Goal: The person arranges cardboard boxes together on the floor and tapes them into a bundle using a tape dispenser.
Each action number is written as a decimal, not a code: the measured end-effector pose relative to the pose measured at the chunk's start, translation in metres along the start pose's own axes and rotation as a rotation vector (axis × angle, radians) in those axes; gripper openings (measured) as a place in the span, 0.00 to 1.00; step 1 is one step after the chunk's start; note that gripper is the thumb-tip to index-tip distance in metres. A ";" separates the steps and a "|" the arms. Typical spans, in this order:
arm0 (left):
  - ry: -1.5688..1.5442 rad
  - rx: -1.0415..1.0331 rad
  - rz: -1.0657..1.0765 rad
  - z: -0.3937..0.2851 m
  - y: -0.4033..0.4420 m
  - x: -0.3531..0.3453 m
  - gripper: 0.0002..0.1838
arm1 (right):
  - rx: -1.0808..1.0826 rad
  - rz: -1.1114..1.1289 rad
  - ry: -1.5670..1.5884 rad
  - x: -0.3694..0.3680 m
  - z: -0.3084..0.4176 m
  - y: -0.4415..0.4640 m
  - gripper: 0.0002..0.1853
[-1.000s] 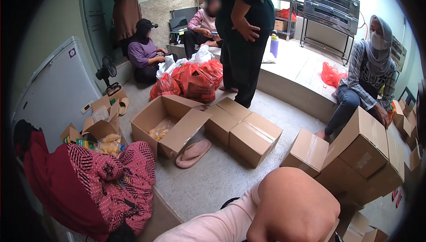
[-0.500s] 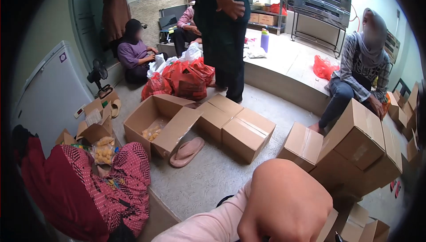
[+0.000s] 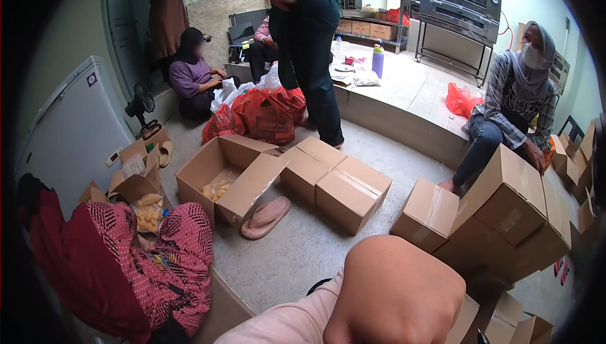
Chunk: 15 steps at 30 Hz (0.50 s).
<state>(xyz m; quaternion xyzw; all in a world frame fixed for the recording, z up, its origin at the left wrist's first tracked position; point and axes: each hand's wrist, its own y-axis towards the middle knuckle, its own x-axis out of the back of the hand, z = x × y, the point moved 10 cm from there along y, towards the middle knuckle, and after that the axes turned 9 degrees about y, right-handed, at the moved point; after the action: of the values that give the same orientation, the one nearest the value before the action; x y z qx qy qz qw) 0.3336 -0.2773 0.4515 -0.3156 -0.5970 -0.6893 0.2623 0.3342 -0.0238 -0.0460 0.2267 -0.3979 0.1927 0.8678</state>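
Observation:
My left hand [image 3: 398, 290] is large in the lower middle, seen from the back, at the end of a pink sleeve [image 3: 284, 319]. Its fingers bend down out of sight, so what they hold, if anything, is hidden. Just right of it, a thin dark pointed object [image 3: 482, 336] pokes up at the bottom edge, close to open carton flaps [image 3: 505, 319]. My right hand does not show. Beyond my hand stand closed taped cartons [image 3: 353, 186], a small carton [image 3: 426, 208] and a tall stack [image 3: 514, 192].
An open carton [image 3: 221, 173] holds yellow packets. A pink slipper [image 3: 266, 218] lies beside it. Red bags [image 3: 268, 117] are piled behind. A co-worker in patterned pink [image 3: 151, 262] bends at left; another sits right [image 3: 517, 104]. One person stands [image 3: 309, 47] by the raised floor.
The standing person has shifted left and turned, uncovering more of the shelf and floor items. The view has swung slightly to the right. My left hand stays low with its back up.

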 end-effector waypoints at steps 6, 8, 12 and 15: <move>0.051 0.122 -0.054 0.020 -0.029 -0.017 0.18 | 0.013 -0.009 -0.004 -0.001 0.000 0.000 0.24; 0.043 0.116 -0.081 0.019 -0.029 -0.017 0.18 | 0.016 -0.012 -0.003 -0.001 -0.001 0.000 0.24; 0.054 0.105 -0.067 0.017 -0.030 -0.015 0.19 | 0.010 -0.003 0.002 0.002 0.003 0.001 0.24; 0.043 0.099 -0.089 0.016 -0.031 -0.013 0.19 | 0.008 -0.006 -0.006 0.002 0.002 0.002 0.24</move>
<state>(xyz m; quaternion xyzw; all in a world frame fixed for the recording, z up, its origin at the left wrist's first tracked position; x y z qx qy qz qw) 0.3214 -0.2568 0.4223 -0.2604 -0.6381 -0.6765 0.2596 0.3330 -0.0233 -0.0430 0.2322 -0.3991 0.1908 0.8662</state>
